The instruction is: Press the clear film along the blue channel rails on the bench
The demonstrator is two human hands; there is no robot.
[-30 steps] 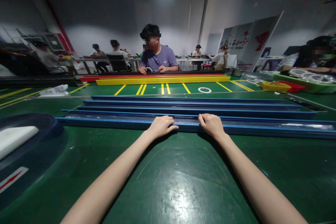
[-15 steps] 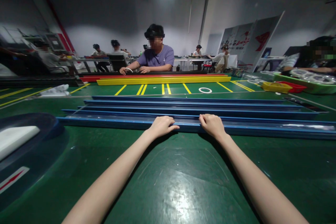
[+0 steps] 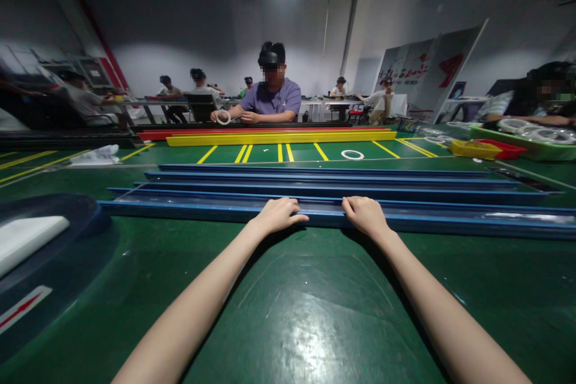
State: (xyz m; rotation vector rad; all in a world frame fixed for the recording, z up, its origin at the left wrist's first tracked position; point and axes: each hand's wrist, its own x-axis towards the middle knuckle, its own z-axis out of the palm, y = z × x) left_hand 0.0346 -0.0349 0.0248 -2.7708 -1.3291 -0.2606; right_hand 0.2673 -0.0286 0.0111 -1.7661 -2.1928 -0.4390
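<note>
Both of my hands grip the nearest long blue channel (image 3: 193, 210), which lies crosswise on the green table. My left hand (image 3: 278, 215) is curled over its front wall, the thumb lying along the outer face. A short gap to the right, my right hand (image 3: 365, 215) has its fingers bent over the same wall, fingertips partly hidden. Just behind this channel, further blue channels (image 3: 405, 194) lie parallel to it.
To my left sits a dark round-edged object (image 3: 85, 216) with a white block (image 3: 33, 237). Beyond are a white ring (image 3: 352, 155), a yellow channel (image 3: 279, 138), a yellow bin (image 3: 472, 150) and a green tray (image 3: 540, 149). Across the table a person (image 3: 274, 96) holds a ring.
My hands and the blue channels stay practically where they were. The person opposite has turned to face forward and lifted the white ring slightly.
</note>
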